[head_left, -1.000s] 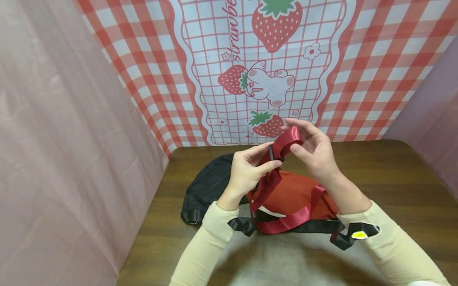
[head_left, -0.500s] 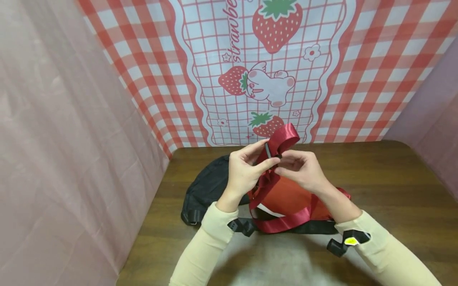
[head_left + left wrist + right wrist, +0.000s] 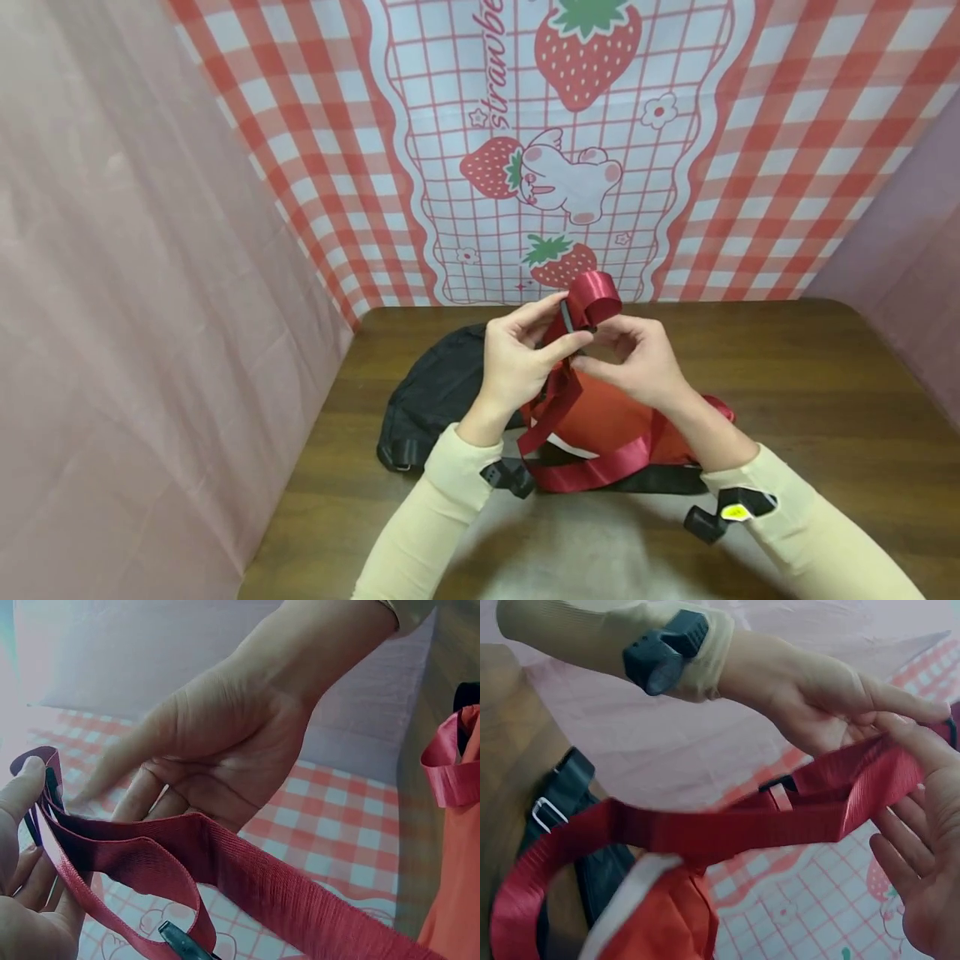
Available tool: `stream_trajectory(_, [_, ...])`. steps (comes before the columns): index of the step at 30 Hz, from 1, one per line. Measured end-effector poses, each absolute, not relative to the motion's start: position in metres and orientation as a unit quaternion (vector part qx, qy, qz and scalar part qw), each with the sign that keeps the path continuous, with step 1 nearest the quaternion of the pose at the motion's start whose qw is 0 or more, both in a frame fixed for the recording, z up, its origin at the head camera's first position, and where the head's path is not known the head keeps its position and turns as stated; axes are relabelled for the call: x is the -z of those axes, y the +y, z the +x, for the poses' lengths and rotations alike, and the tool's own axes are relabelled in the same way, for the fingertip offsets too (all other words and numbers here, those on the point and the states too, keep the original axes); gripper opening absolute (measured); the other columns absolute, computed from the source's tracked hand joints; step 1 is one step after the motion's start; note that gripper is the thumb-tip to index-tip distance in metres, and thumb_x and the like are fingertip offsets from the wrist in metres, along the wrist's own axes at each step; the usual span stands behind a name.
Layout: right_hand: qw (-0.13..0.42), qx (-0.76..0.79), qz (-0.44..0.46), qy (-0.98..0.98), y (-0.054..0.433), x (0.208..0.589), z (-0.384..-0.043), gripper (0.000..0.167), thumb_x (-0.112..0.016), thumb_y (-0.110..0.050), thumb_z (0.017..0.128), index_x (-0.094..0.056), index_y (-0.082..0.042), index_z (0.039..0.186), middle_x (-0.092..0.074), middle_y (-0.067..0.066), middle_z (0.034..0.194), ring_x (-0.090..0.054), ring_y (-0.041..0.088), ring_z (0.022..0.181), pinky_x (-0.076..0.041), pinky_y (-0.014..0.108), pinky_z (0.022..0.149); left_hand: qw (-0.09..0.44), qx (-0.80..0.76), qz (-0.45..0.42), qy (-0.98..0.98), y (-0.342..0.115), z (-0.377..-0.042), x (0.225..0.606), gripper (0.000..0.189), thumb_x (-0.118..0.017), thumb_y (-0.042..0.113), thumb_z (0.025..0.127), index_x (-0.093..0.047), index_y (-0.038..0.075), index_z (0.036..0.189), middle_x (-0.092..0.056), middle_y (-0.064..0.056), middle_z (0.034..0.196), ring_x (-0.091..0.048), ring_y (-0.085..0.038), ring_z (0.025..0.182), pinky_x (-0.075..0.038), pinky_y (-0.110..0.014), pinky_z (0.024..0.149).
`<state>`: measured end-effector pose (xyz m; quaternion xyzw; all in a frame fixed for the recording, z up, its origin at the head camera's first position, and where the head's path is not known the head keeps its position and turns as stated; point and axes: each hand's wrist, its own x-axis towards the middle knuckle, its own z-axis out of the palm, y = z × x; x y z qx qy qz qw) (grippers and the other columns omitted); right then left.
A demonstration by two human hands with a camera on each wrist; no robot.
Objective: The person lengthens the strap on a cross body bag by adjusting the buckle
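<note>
In the head view my left hand [image 3: 513,362] pinches a red webbing strap [image 3: 595,296] at its black slider buckle [image 3: 567,317], thumb in front. The strap forms a raised loop above the buckle. My right hand [image 3: 641,362] pinches the strap just below and right of the buckle; its fingertips are partly hidden. The left wrist view shows the strap's layers doubled, with a second black buckle [image 3: 184,941] lower on it. The strap runs down to an orange-red bag [image 3: 607,417] with a white stripe, lying on the table beneath my hands.
A black bag section [image 3: 427,392] with a buckled strap lies left of the orange-red part on the wooden table [image 3: 810,392]. A strawberry-print checked cloth [image 3: 555,167] hangs behind the table. A pink curtain [image 3: 150,292] stands at the left.
My right hand has left the top of the strap loop and moved down to grip beside the buckle. The raised loop now sits lower and curls over. The left hand stays nearly still.
</note>
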<state>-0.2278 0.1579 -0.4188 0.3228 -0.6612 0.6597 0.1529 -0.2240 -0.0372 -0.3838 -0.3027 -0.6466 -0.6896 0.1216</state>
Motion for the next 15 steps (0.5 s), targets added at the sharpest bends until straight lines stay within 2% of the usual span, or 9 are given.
stream_trajectory(3, [0.176,-0.634,0.288,-0.696,0.155,0.417,-0.224,0.038,-0.082,0.019,0.077,-0.08,0.0,0.109,-0.081,-0.014,0.1,-0.077,0.003,0.094,-0.063,0.018,0.084,0.122,0.687,-0.306,-0.648,-0.037,-0.224,0.385,0.05,-0.08,-0.008,0.089,-0.068,-0.004,0.138,-0.075,-0.03,0.123,-0.074,-0.044,0.115,-0.061,-0.045,0.104])
stream_trajectory(6, [0.185,-0.599,0.259,-0.734,0.154,0.415,-0.224,0.026,-0.086,0.013,0.078,-0.08,0.005,0.102,-0.079,-0.017,0.094,-0.077,0.001,0.09,-0.063,0.017,0.081,0.124,0.687,-0.303,-0.648,-0.037,-0.224,0.385,0.05,-0.08,-0.009,0.089,-0.068,-0.005,0.138,-0.075,-0.03,0.122,-0.074,-0.044,0.115,-0.061,-0.042,0.104])
stream_trajectory(12, [0.141,-0.561,0.264,-0.772,0.16,0.423,-0.224,0.033,-0.087,0.006,0.082,-0.08,0.002,0.114,-0.084,0.003,0.104,-0.079,0.004,0.096,-0.063,0.017,0.086,0.137,0.693,-0.292,-0.645,-0.04,-0.226,0.382,0.051,-0.081,-0.007,0.089,-0.067,-0.005,0.139,-0.074,-0.03,0.124,-0.074,-0.044,0.116,-0.06,-0.045,0.105])
stream_trajectory(15, [0.128,-0.558,0.277,-0.772,0.162,0.426,-0.225,0.038,-0.087,0.006,0.082,-0.079,0.0,0.118,-0.083,0.001,0.109,-0.078,0.005,0.099,-0.062,0.018,0.089,0.134,0.696,-0.287,-0.645,-0.041,-0.226,0.382,0.051,-0.081,-0.007,0.089,-0.067,-0.005,0.139,-0.075,-0.03,0.123,-0.074,-0.043,0.116,-0.061,-0.044,0.104])
